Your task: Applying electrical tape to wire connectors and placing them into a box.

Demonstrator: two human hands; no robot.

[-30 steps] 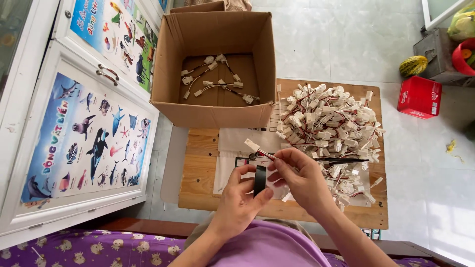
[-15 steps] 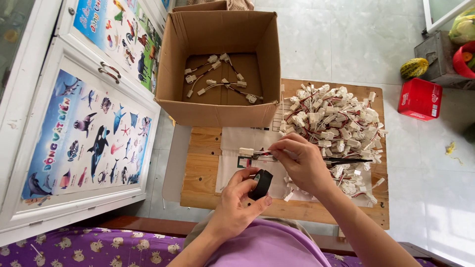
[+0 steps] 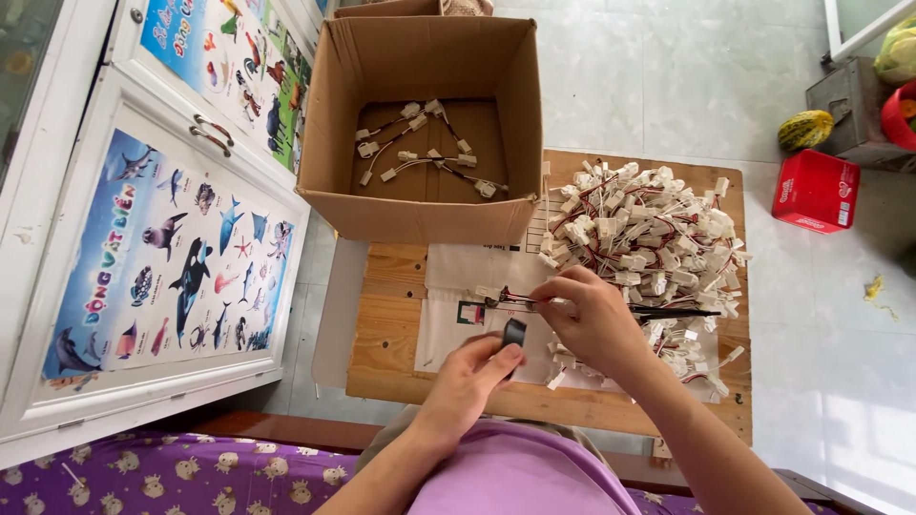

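left hand (image 3: 474, 374): fingers curled, pinching | right hand (image 3: 587, 319): palm down, fingertips pinched

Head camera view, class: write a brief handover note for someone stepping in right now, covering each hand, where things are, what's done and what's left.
Left hand: holds a small black tape roll.
Right hand: fingers pinch a wire harness over the wooden table.
Done: a few harnesses lie in the cardboard box.
Left: a big pile of white-connector harnesses on the table's right.
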